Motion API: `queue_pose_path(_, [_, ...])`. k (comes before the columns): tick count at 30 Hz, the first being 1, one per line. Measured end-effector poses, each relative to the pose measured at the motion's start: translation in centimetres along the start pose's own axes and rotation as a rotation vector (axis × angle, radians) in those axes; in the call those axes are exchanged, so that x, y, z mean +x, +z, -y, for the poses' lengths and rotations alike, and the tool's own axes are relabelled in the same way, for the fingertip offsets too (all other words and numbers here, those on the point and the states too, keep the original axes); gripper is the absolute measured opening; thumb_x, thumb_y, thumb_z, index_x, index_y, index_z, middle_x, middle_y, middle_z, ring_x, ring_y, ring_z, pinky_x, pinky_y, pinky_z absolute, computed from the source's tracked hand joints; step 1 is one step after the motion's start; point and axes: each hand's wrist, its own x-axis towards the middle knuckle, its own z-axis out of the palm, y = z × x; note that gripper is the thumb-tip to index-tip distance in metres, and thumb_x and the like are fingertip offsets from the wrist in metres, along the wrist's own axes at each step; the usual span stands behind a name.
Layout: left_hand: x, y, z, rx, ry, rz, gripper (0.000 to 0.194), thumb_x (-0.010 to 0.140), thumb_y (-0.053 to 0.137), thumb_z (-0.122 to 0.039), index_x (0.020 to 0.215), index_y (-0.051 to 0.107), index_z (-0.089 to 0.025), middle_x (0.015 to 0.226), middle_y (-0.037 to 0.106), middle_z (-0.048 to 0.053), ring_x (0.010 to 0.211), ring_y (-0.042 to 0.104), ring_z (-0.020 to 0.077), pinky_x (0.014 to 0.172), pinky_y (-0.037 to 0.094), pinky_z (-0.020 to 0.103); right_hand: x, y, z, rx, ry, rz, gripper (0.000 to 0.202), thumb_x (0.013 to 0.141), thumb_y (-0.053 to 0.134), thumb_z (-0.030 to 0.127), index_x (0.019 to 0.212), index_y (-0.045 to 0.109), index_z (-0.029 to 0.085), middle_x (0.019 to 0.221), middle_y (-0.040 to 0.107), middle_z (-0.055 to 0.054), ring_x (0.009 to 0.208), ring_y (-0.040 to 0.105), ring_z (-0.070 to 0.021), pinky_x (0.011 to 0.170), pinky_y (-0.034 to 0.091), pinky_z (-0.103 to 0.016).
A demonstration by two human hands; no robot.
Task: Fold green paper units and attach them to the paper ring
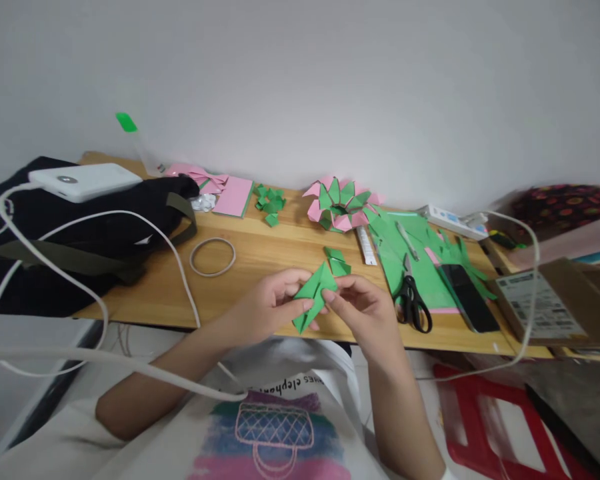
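Note:
A folded green paper piece (310, 293), roughly diamond-shaped with creases across its face, is held up in front of my body over the table's front edge. My left hand (275, 303) grips its left side, thumb lying on the front. On the right side, the thumb and fingers of my right hand (363, 310) pinch the same piece. Just behind it on the table lies another folded green paper piece (337, 261). Further back stands a ring of pink and green folded paper (340, 203), shaped like an open flower.
Black scissors (413, 303), a craft knife (407, 240) and a phone (469, 298) lie on green paper (387, 250) to the right. A black bag (80, 240) bearing a white power bank (85, 181) fills the left. A white cable (145, 367) crosses my left arm.

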Motion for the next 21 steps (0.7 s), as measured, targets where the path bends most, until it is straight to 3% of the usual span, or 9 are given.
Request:
queue_pose_path(6, [-0.42,-0.25,0.04,-0.147,-0.061,0.069,0.040,0.088,0.066,-0.029,0.125,0.057,-0.018,0.091,0.077,0.006,0.077,0.075,0.0196,0.077,0.059,0.033,0.04,0.02,0.69,0.187,0.061,-0.019,0.013,0.077,0.076,0.033,0.071,0.070,0.023,0.062,0.070,0.002,0.057,0.064,-0.0122,0.059,0.052,-0.025])
queue_pose_path(15, [-0.55,-0.44,-0.13,-0.351,-0.128,0.212,0.043,0.089,0.066,-0.020,0.130,0.055,-0.018,0.096,0.078,0.007,0.081,0.076,0.0220,0.077,0.059,0.031,-0.05,0.09,0.56,0.392,0.176,-0.001,0.025,0.064,0.085,0.042,0.063,0.069,0.023,0.057,0.065,0.004,0.049,0.057,-0.0091,0.051,0.048,-0.022])
queue_pose_path(18, [-0.57,-0.23,-0.33,-0.335,-0.156,0.174,0.051,0.084,0.069,-0.017,0.132,0.052,-0.018,0.096,0.077,0.008,0.080,0.076,0.0221,0.073,0.059,0.029,-0.16,0.06,0.43,0.405,0.186,-0.003,0.026,0.064,0.084,0.042,0.062,0.068,0.022,0.054,0.062,0.005,0.045,0.053,-0.0086,0.049,0.046,-0.023])
queue_pose_path(21, [-0.53,0.04,-0.44,-0.215,-0.133,0.104,0.047,0.085,0.067,-0.014,0.130,0.053,-0.018,0.096,0.077,0.006,0.078,0.076,0.0188,0.072,0.057,0.026,-0.33,0.07,0.20,0.386,0.169,-0.017,0.018,0.068,0.083,0.036,0.066,0.070,0.023,0.061,0.065,0.004,0.052,0.056,-0.0089,0.054,0.047,-0.022])
